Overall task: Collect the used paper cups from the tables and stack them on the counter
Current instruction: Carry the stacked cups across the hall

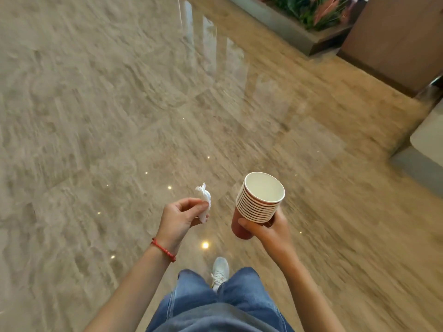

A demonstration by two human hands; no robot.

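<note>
My right hand (266, 230) grips a stack of several nested paper cups (259, 202), red outside and white inside, tilted with the open mouth up and away from me. The top cup looks empty. My left hand (181, 218) pinches a crumpled white tissue (205, 200) between thumb and fingers, held at about the same height, a little left of the cups. A red bead bracelet sits on the left wrist. No table or counter shows in this view.
I stand on a glossy beige marble floor (119, 104), blurred by motion. A planter box with green and pink plants (309, 17) lies far right, a brown wooden unit (395, 37) beside it, and a pale seat edge (429, 137) at the right border.
</note>
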